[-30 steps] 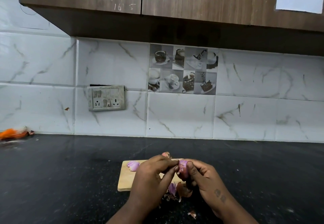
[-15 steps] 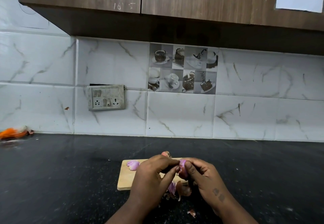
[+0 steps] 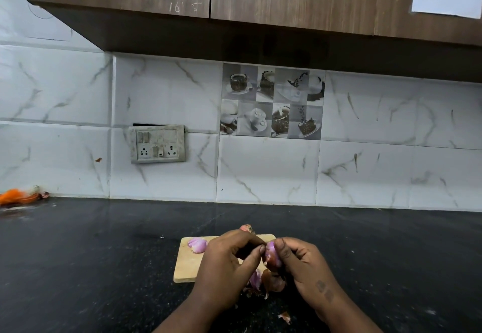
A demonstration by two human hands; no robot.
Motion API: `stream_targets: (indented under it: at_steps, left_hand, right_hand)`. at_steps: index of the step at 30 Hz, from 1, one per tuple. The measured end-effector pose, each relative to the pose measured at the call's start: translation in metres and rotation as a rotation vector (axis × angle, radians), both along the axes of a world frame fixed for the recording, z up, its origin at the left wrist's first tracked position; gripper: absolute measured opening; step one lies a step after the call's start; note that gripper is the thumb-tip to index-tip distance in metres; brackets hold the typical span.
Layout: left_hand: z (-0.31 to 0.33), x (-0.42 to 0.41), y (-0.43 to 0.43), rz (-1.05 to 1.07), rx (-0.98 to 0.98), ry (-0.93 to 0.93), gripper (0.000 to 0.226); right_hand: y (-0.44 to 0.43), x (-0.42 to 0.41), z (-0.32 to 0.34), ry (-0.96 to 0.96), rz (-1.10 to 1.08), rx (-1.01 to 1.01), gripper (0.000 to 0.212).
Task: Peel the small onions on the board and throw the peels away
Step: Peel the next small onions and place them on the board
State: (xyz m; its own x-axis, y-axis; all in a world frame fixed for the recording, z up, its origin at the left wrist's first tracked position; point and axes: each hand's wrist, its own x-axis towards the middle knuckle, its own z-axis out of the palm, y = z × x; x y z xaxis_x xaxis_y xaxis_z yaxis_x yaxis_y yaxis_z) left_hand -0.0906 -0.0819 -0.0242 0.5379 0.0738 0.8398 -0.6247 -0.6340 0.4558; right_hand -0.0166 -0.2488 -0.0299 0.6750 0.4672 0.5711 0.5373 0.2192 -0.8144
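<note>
The right hand (image 3: pixel 302 262) is gripping a small purple onion (image 3: pixel 271 254) with a partly loosened brown skin, its fingers curled round the bulb and its thumb pressing on the top. The bulb is being held in the air over the near right part of a small pale wooden cutting board (image 3: pixel 187 265). The left hand (image 3: pixel 224 267) is meeting it from the other side, with its fingers curled and its thumb and forefinger pinching at the skin on the onion's left face. Whether it has a flap of skin between them I cannot tell. On the far left corner of the board a pair of peeled pink onions (image 3: pixel 197 244) is lying, touching each other. Just past the board's far edge a brownish unpeeled onion (image 3: pixel 246 227) is showing above the left knuckles. At the board's near right corner, below both hands, a heap of purple and brown peels (image 3: pixel 263 283) is lying, and nearer to the person one loose scrap of peel (image 3: pixel 284 317) is resting on the black speckled bench (image 3: pixel 91 267). Well to the left of the board, against the wall, an orange lump (image 3: pixel 15 196), too blurred to name, is sitting on the bench.
</note>
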Motion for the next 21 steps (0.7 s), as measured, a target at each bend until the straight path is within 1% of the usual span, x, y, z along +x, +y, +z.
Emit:
stream_targets:
  at_steps: [3,6,8,10,14,16,18,21]
  left_hand:
    - [0.001,-0.001,-0.001,0.001,-0.007,0.009,0.017]
    - [0.001,-0.002,-0.003,0.005,-0.001,0.006,0.017]
    - [0.0,-0.003,-0.003,-0.009,0.014,0.005,0.013]
    - [0.0,-0.003,-0.003,-0.035,0.019,0.001,0.009]
    - [0.001,-0.001,-0.003,-0.076,-0.046,0.041,0.016]
    - [0.001,0.0,-0.003,-0.078,-0.075,0.058,0.02]
    - [0.0,0.001,-0.003,-0.078,-0.088,0.068,0.021]
    - [-0.001,0.001,-0.003,-0.047,-0.073,0.075,0.021]
  right_hand:
    - [0.0,-0.002,0.0,0.023,-0.011,-0.005,0.057]
    - [0.0,-0.005,0.003,0.08,0.034,0.025,0.061]
    - [-0.001,-0.007,0.004,0.088,0.041,0.03,0.061]
    - [-0.001,-0.009,0.006,0.054,0.013,0.007,0.06]
    - [0.0,-0.009,0.007,0.017,-0.043,-0.062,0.051]
    - [0.0,-0.01,0.007,0.007,-0.04,-0.067,0.051]
    - [0.0,-0.011,0.008,0.043,-0.005,-0.038,0.05]
    - [0.0,-0.011,0.007,0.069,0.033,-0.024,0.056]
